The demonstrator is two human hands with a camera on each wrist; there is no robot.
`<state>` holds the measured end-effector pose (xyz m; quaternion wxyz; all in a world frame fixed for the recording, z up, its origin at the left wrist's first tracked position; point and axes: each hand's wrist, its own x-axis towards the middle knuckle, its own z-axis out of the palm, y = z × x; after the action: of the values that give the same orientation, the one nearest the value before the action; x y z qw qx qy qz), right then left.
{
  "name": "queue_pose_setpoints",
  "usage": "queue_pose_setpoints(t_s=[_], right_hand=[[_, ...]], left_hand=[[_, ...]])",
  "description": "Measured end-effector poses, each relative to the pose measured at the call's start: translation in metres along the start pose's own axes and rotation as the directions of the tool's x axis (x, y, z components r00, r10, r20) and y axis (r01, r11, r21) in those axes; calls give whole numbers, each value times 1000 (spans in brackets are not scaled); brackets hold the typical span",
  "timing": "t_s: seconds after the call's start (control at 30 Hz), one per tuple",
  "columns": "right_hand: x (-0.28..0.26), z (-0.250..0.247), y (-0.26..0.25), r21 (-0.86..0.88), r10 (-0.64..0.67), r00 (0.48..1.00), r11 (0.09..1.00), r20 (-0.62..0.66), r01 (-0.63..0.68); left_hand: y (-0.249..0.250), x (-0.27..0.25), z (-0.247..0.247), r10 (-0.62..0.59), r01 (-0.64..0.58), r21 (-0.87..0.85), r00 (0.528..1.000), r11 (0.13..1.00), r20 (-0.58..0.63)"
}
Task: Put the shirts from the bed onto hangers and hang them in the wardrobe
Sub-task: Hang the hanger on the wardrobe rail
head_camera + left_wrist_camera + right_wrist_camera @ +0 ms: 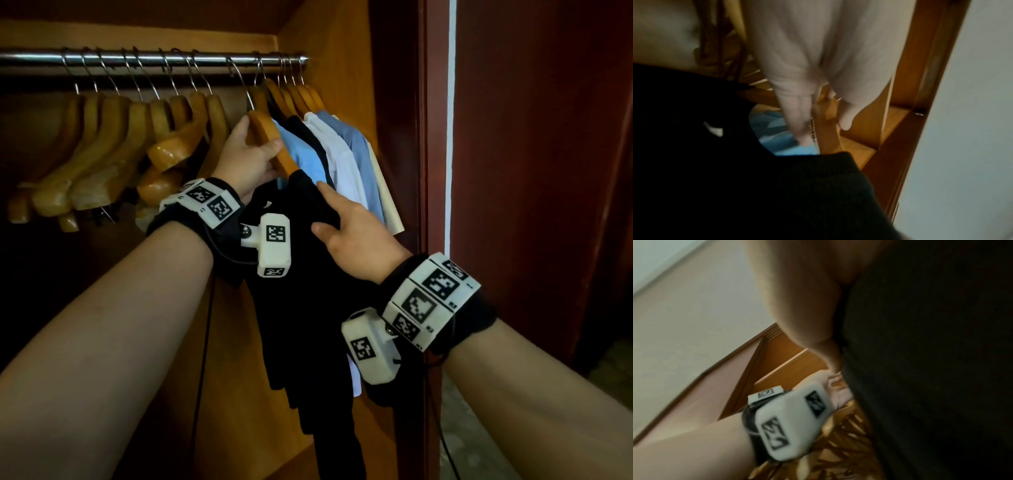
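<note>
Head view shows the wardrobe rail carrying a row of bare wooden hangers along its left stretch and, bunched at its right end, hung shirts in light blue, black, white, blue and cream. So several shirts look done. One black shirt is on a hanger whose hook sits at the rail just left of the hung group, so this one seems nearly placed; the bed is out of sight, so I cannot tell how many remain.

Reaching up from lower left, the left hand grasps the hanger's wooden shoulder, thumb over the top and fingers behind. To its right, the right hand reaches in from the lower right corner, forefinger extended and thumb tucked in, pinching a fold of the black shirt near its shoulder.
</note>
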<state>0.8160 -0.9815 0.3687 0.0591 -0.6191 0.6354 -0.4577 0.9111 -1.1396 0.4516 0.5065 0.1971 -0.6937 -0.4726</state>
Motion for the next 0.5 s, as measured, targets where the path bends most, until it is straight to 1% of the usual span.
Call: queue_pose_setpoints(t_s=[0.03,0.07,0.1,0.13,0.17,0.2,0.23,0.27,0.3,0.33,0.37,0.4,0.43,0.5], right_hand=[[3,2,-2,40,-7,1000,999,-21,7],[6,5,-5,66,-17,999,998,-43,19],[12,7,-8,82,-23,998,996,-64,28],[18,9,-11,91,-23,996,995,-84,31],[27,11,-13,96,-22,994,995,-103,32],[37,12,-16,95,-25,992,995,-122,36],[47,13,-19,87,-30,990,995,-135,42],[57,14,-23,75,-36,990,996,-139,46],[66,15,-26,69,-39,989,996,-141,49],[75,16,-30,67,-40,989,997,-142,50],[84,17,-34,63,-43,988,997,-148,53],[93,18,-38,54,-51,986,997,-161,60],[102,19,-42,44,-57,983,997,-177,66],[121,21,-50,27,-37,982,999,-183,43]], left_hand=[[5,-2,0,19,-18,99,1000,995,-10],[10,-5,-2,75,-68,219,997,973,-21],[14,-7,-6,161,-141,340,986,930,-30],[18,-9,-12,263,-217,463,964,859,-35],[21,-12,-19,372,-273,611,928,743,-38],[25,-16,-26,470,-284,766,882,577,-27],[27,-20,-34,549,-253,883,836,396,-6],[28,-24,-43,586,-197,948,810,249,14],[28,-25,-52,584,-132,978,812,160,14],[28,-26,-61,547,-71,989,837,129,-11],[24,-24,-71,488,-29,990,871,140,-44],[23,-23,-80,440,-17,988,896,154,-53],[20,-21,-88,416,-33,987,909,159,-37],[17,-19,-97,426,-81,985,905,153,8]])
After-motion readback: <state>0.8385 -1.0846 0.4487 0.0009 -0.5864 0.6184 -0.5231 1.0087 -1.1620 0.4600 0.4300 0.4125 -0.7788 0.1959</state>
